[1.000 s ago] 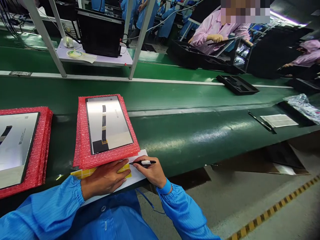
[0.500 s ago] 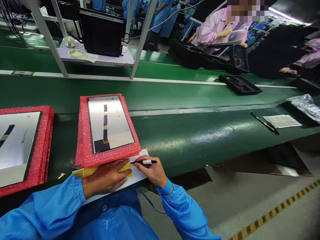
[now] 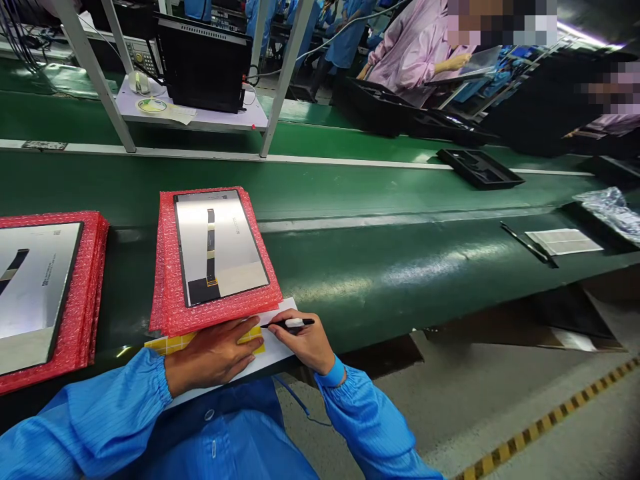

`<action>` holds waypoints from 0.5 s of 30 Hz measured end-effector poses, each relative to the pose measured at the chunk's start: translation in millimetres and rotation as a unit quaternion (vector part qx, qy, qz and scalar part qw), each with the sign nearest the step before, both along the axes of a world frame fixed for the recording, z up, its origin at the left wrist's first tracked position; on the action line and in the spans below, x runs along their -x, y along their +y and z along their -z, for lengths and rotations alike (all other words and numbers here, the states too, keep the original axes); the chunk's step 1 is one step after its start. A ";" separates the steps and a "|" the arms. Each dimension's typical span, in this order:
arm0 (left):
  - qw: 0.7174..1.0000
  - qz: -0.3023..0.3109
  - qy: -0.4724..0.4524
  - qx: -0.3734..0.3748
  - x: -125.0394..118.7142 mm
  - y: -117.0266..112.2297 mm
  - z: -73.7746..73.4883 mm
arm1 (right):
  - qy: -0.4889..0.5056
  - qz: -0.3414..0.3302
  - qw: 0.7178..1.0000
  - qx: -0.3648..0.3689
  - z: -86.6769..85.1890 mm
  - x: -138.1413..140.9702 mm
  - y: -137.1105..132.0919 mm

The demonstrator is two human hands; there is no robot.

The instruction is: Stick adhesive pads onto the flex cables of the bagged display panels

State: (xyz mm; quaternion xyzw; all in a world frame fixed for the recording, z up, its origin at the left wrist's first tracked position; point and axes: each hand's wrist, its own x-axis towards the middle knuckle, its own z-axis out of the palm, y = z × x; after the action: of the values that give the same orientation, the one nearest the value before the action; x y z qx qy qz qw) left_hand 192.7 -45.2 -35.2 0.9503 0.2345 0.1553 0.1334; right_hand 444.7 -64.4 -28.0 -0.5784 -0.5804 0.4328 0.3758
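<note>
My right hand [image 3: 303, 343] grips a black marker pen [image 3: 290, 323] with a white band, its tip resting near a white paper sheet [image 3: 275, 353]. My left hand [image 3: 213, 357] lies flat on that sheet, over a yellow gridded label [image 3: 167, 343]. Just beyond my hands, a display panel [image 3: 220, 243] with a black-and-gold flex cable lies on a stack of red bubble-wrap bags [image 3: 165, 267]. A second panel [image 3: 30, 293] lies on another red stack [image 3: 90, 287] to the left.
The panels lie on a green conveyor bench [image 3: 380, 280]. Beyond it stand a shelf [image 3: 185, 113] with a black monitor and a black tray [image 3: 477, 169]. A black pen [image 3: 525, 243] and white papers [image 3: 564, 241] lie to the right. Co-workers in pink and blue work farther away.
My hands and the pen stay almost still. The view has shifted slightly. A co-worker in pink across the line has raised a flat panel and moved back.
</note>
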 end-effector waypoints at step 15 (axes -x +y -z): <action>1.000 0.001 0.020 0.009 0.0 0.4 -3.2 | 0.004 0.005 1.000 -0.005 2.7 -0.2 -0.5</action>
State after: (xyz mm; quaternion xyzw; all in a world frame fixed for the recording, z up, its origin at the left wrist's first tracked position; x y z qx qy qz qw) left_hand 192.6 -44.8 -32.0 0.9523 0.2370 0.1343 0.1372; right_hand 444.9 -64.9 -30.7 -0.5774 -0.5783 0.4308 0.3830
